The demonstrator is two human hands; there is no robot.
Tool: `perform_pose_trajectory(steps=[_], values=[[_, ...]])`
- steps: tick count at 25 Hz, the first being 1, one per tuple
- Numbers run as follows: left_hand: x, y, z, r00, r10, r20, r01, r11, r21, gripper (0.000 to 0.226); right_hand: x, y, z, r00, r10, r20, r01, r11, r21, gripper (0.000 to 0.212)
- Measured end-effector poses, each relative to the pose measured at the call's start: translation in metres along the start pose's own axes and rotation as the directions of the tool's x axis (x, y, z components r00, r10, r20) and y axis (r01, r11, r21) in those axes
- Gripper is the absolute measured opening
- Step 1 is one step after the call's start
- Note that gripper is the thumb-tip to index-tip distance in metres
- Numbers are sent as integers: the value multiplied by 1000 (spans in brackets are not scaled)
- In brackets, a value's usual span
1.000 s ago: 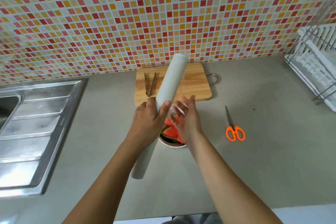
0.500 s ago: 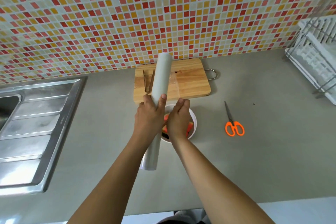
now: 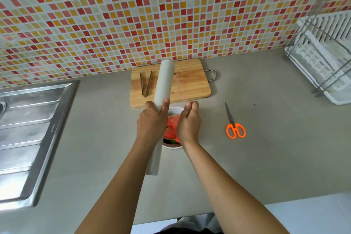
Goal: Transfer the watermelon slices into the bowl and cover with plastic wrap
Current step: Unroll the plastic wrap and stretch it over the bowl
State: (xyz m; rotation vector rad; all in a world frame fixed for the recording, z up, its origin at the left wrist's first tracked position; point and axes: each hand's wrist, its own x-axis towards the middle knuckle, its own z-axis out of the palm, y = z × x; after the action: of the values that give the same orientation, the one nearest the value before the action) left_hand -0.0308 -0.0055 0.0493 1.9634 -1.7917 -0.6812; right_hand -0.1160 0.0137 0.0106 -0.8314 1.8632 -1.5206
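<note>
A long white roll of plastic wrap (image 3: 163, 81) is held above the counter, pointing away from me. My left hand (image 3: 152, 123) grips it around the middle. My right hand (image 3: 189, 122) pinches the loose edge of clear film (image 3: 179, 86) just to the right of the roll. Below and between both hands stands a white bowl (image 3: 175, 109) holding red watermelon slices (image 3: 171, 125). The hands and the roll hide much of the bowl.
A wooden cutting board (image 3: 191, 81) with metal tongs (image 3: 145, 83) lies behind the bowl against the tiled wall. Orange-handled scissors (image 3: 234, 126) lie on the grey counter to the right. A steel sink (image 3: 28, 138) is at the left, a white dish rack (image 3: 326, 59) at the far right.
My right hand closed from open fingers to a pinch on the film's edge and drew a short strip out to the right. The roll swung more upright, pointing straight away.
</note>
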Motion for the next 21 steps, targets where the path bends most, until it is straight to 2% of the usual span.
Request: perform_pose_trajectory(steps=[3,5,8,10,12,15,21], values=[[4,1,-8,996,-1,88,14,989,-147,52,2,-2,-4,980,195,49,-200,970,138,31],[9,-1,-20,995,21,98,3,973,-230,61,-1,-3,-10,909,332,252,-395,879,266,38],[20,-4,-36,992,79,99,-48,958,-283,66,-14,2,-11,762,299,574,-544,776,319,28],[26,-5,-41,991,106,86,-77,955,-287,65,-24,4,-9,721,215,659,-516,801,303,20],[30,-6,-44,989,128,75,-101,953,-286,60,-29,4,-6,727,169,666,-477,822,312,15],[32,-8,-44,988,141,61,-119,954,-274,52,-31,-2,-4,724,208,657,-526,783,333,14],[37,-12,-41,980,163,-112,-180,971,-158,47,-32,-10,-6,775,257,577,-534,755,381,20]])
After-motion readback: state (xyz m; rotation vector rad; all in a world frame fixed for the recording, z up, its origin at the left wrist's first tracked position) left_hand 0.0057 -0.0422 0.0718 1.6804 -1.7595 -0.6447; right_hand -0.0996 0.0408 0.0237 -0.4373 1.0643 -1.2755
